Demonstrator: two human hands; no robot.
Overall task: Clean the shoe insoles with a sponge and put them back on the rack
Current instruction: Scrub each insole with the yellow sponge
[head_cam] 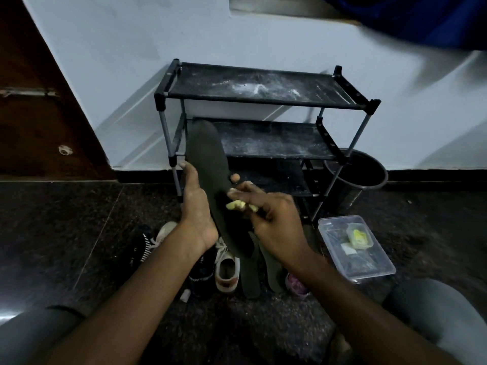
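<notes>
The left hand (196,206) grips a dark insole (208,164), held upright between both hands. Just to its right, the right hand (274,227) pinches a yellow sponge (238,205) against the insole's face. The task looks about midway: more insoles (251,272) lie on the floor below the right hand, and the rack (263,101) beyond both hands shows none on its visible shelves.
</notes>
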